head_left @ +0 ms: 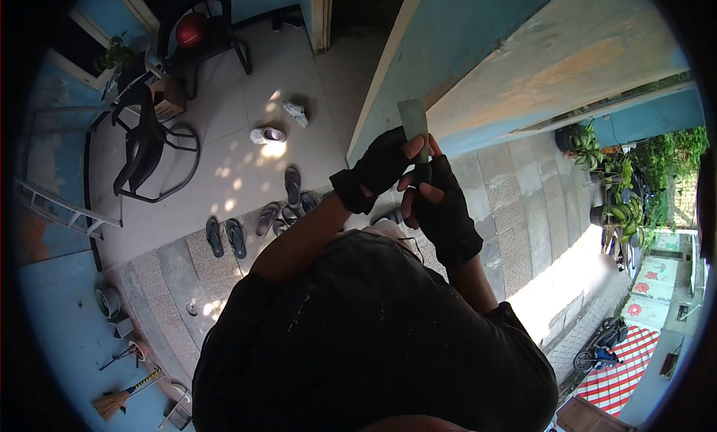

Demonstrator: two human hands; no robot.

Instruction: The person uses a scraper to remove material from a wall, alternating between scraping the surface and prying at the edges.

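Both my hands wear black fingerless gloves and meet in front of my chest, close to a blue wall (429,51). Between them a putty knife (413,118) points away from me, its flat greyish blade widening towards the far end. My left hand (379,163) pinches the blade's lower part, thumb lying across it. Lower down, my right hand (444,212) is closed round the dark handle, which its fingers mostly cover. The blade's tip overlaps the wall in view; whether it touches cannot be told.
Peeling, stained paint marks a wide ledge (553,66) beside the wall. Several sandals (235,238) and a white shoe (267,135) lie on the floor. Black chairs (142,137), a red ball (192,30) and a ladder (60,208) stand left. Plants (624,185) and a motorcycle (597,350) are right.
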